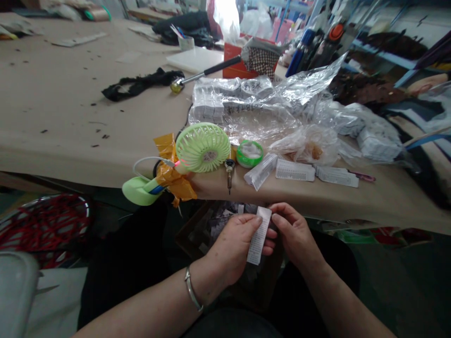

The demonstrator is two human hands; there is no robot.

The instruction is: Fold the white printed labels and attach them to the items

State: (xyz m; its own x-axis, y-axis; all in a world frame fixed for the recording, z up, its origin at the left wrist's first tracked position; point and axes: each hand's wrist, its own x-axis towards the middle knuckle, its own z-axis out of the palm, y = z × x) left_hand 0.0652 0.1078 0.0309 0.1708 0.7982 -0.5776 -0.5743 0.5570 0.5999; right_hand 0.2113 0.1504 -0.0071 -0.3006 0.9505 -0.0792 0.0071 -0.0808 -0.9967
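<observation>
Holding the strip [259,234] between both hands, you have it below and to the right of the fan [202,147], off the table [70,117] edge and over your lap. Your left hand [232,249] is pinched on the strip's left side, with the thumb on top and the fingers behind. Your right hand [296,232] is closed on its upper right corner with the fingertips. The strip stands nearly upright and leans a little to the right.

It looks thin and floppy, so grip it by the edges, not the printed face. Pinch lightly, since a hard squeeze would likely crease it. I judge that any pull should run along its length, with the left hand as the anchor. A twist between the two hands could tear it.

A dark box [200,230] of paper scraps sits under your hands, straight below the fan. Work above it, so anything that drops lands inside.

More white packs [295,170] lie on the table to the right of the fan. A green tub [250,154] sits just beside the fan, and a small tool [229,171] hangs between the two. Lift your wrists clear of that tool, because its tip points down toward your left hand.
</observation>
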